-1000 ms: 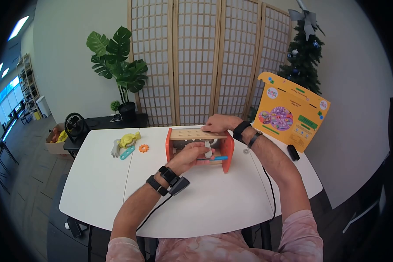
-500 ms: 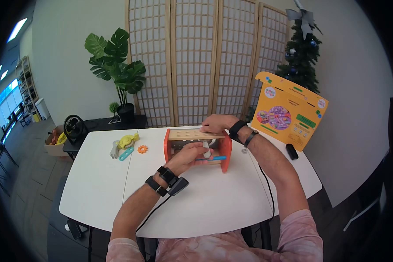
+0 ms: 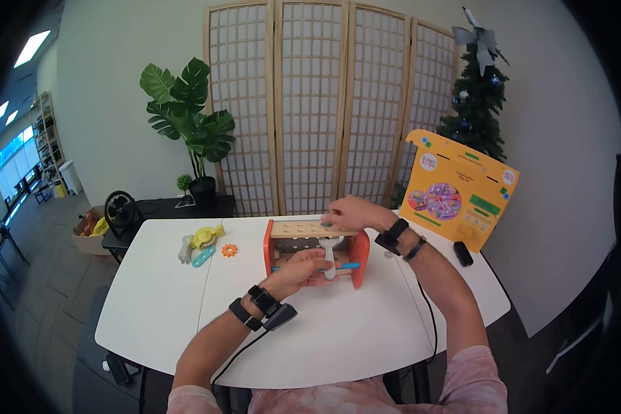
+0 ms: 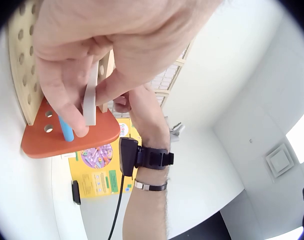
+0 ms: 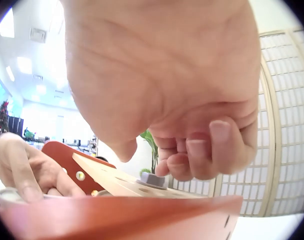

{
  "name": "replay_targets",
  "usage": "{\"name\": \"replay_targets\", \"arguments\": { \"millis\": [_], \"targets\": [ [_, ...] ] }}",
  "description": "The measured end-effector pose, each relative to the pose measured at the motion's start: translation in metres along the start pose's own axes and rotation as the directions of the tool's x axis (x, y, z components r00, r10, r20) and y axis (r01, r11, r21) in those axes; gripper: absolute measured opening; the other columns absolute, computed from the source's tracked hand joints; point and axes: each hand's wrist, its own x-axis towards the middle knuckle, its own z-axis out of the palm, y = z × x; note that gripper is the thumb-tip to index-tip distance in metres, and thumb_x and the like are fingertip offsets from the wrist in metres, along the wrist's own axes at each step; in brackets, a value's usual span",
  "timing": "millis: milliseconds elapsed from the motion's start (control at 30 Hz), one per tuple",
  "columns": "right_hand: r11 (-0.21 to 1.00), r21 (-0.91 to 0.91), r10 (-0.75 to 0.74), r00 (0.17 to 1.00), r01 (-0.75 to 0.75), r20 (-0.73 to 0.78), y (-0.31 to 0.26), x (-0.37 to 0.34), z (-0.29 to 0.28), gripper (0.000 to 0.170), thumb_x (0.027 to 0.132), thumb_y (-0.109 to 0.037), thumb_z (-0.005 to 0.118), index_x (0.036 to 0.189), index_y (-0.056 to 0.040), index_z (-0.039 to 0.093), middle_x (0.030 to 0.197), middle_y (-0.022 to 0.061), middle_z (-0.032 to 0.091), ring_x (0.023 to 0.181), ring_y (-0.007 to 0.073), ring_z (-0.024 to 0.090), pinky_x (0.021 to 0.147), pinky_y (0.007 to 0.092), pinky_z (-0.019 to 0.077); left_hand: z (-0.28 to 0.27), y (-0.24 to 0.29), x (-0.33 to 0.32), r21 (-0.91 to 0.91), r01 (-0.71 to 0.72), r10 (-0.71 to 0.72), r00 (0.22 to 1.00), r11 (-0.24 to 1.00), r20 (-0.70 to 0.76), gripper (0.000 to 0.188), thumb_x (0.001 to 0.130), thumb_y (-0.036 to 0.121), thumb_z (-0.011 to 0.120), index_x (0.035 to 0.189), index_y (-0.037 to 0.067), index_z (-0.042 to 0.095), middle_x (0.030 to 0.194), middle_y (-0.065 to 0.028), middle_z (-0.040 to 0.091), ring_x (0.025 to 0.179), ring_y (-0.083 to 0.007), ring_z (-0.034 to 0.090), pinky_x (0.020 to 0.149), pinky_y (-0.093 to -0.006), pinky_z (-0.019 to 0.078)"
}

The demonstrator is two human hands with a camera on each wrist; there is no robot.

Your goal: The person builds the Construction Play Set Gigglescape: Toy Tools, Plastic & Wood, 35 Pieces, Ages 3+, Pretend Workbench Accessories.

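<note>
On the table stands a wooden toy bench with red side panels [image 3: 361,260] and a perforated top board [image 3: 300,229]. My left hand [image 3: 298,272] [image 4: 107,45] pinches a pale grey wrench [image 3: 330,262] [image 4: 91,97] upright at the bench's open front. Beside those fingers, a blue rod [image 3: 351,265] [image 4: 67,131] meets the side panel. Just over the top board hangs my right hand [image 3: 355,212] [image 5: 167,85], fingers loosely curled, thumb apart from them. Beneath its fingertips a grey bolt head [image 5: 153,180] sits on the board; whether they touch it I cannot tell.
Left of the bench lie an orange gear [image 3: 229,250], a teal strip [image 3: 203,257], a yellow toy piece [image 3: 205,237] and a grey piece [image 3: 185,250]. A yellow box [image 3: 455,193] and a black object [image 3: 463,254] are at the right. Cables run from both wrists.
The head view has tilted upward. My right hand has lifted off the top board, exposing the grey piece. My left hand and the wrench have come slightly lower and nearer to me.
</note>
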Motion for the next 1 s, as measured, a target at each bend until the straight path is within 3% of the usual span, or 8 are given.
{"name": "replay_targets", "arguments": {
  "millis": [67, 267, 433, 533, 633, 900, 967, 1000],
  "targets": [
    [0.994, 0.094, -0.041, 0.993, 0.051, -0.108, -0.016, -0.024, -0.016, 0.044, 0.105, -0.041, 0.067, 0.089, -0.0002, 0.068, 0.075, 0.0165, 0.069, 0.066, 0.0294, 0.065, 0.063, 0.0421, 0.0508, -0.002, -0.008, -0.006, 0.053, 0.021, -0.022, 1.0, 0.998, 0.018, 0.025, 0.108, 0.016, 0.065, 0.13, 0.008, 0.058, 0.133, -0.0075, 0.074, 0.109, -0.0217, 0.078, 0.096, -0.032, 0.0641],
    [0.957, 0.277, -0.089, 0.996, 0.088, -0.009, -0.031, -0.112, -0.018, 0.032, 0.106, -0.032, 0.068, 0.101, -0.0012, 0.073, 0.081, 0.0126, 0.072, 0.067, 0.0209, 0.066, 0.063, 0.0364, 0.0522, -0.01, -0.024, -0.027, 0.114, 0.011, -0.023, 0.994, 0.993, 0.107, 0.027, 0.11, 0.022, 0.065, 0.134, 0.009, 0.065, 0.14, -0.0042, 0.07, 0.122, -0.0176, 0.072, 0.107, -0.0343, 0.0587],
    [0.844, 0.536, -0.091, 0.984, -0.005, 0.152, -0.067, -0.171, 0.014, 0.034, 0.105, -0.027, 0.072, 0.131, -0.0052, 0.073, 0.099, 0.0095, 0.078, 0.084, 0.016, 0.073, 0.069, 0.0305, 0.06, 0.008, -0.014, -0.054, 0.319, -0.251, 0.18, 0.955, 0.914, 0.236, 0.032, 0.106, 0.021, 0.074, 0.136, 0.01, 0.073, 0.154, -0.0028, 0.058, 0.142, -0.0201, 0.055, 0.12, -0.0397, 0.0454],
    [0.57, 0.82, -0.204, 0.956, -0.058, 0.21, -0.083, -0.185, 0.032, 0.04, 0.101, -0.017, 0.078, 0.137, -0.0019, 0.07, 0.112, 0.0063, 0.076, 0.102, 0.0141, 0.072, 0.08, 0.0295, 0.0634, 0.021, -0.01, -0.065, 0.358, -0.421, 0.28, 0.88, 0.833, 0.383, 0.031, 0.103, 0.016, 0.076, 0.133, 0.008, 0.075, 0.164, -0.0052, 0.046, 0.145, -0.0222, 0.052, 0.12, -0.0428, 0.046],
    [0.638, 0.77, -0.246, 0.944, -0.014, 0.222, -0.087, -0.185, 0.032, 0.037, 0.101, -0.015, 0.078, 0.135, -0.0004, 0.071, 0.116, 0.0071, 0.075, 0.101, 0.0135, 0.071, 0.088, 0.0306, 0.0631, 0.03, -0.008, -0.072, 0.384, -0.435, 0.27, 0.87, 0.814, 0.413, 0.03, 0.102, 0.014, 0.077, 0.132, 0.008, 0.076, 0.167, -0.0064, 0.041, 0.146, -0.0231, 0.052, 0.12, -0.0445, 0.0469],
    [0.543, 0.835, -0.08, 0.995, 0.091, -0.056, -0.063, -0.199, 0.016, 0.035, 0.1, -0.011, 0.078, 0.131, 0.0028, 0.072, 0.112, 0.0072, 0.074, 0.091, 0.0126, 0.07, 0.081, 0.029, 0.0634, 0.037, 0.007, -0.087, 0.422, -0.448, 0.419, 0.893, 0.788, 0.165, 0.033, 0.104, 0.008, 0.072, 0.136, 0.005, 0.067, 0.155, -0.0084, 0.055, 0.141, -0.021, 0.056, 0.115, -0.0404, 0.0519],
    [0.562, 0.826, 0.077, 0.992, 0.039, -0.099, -0.048, -0.21, 0.003, 0.03, 0.1, -0.011, 0.078, 0.125, 0.0034, 0.072, 0.106, 0.0051, 0.074, 0.086, 0.0108, 0.069, 0.076, 0.0281, 0.0617, 0.027, 0.011, -0.09, 0.42, -0.417, 0.404, 0.906, 0.806, 0.124, 0.029, 0.104, 0.008, 0.073, 0.132, 0.005, 0.068, 0.149, -0.0086, 0.059, 0.136, -0.02, 0.059, 0.115, -0.0398, 0.0518],
    [0.56, 0.828, 0.077, 0.993, 0.033, -0.092, -0.038, -0.213, 0.001, 0.03, 0.1, -0.011, 0.078, 0.125, 0.0034, 0.072, 0.106, 0.0051, 0.074, 0.086, 0.0108, 0.069, 0.076, 0.0281, 0.0617, 0.023, 0.007, -0.088, 0.412, -0.472, 0.483, 0.872, 0.78, 0.085, 0.024, 0.104, 0.01, 0.074, 0.127, 0.005, 0.07, 0.134, -0.0072, 0.068, 0.119, -0.0165, 0.067, 0.104, -0.0359, 0.057]
  ]
}}
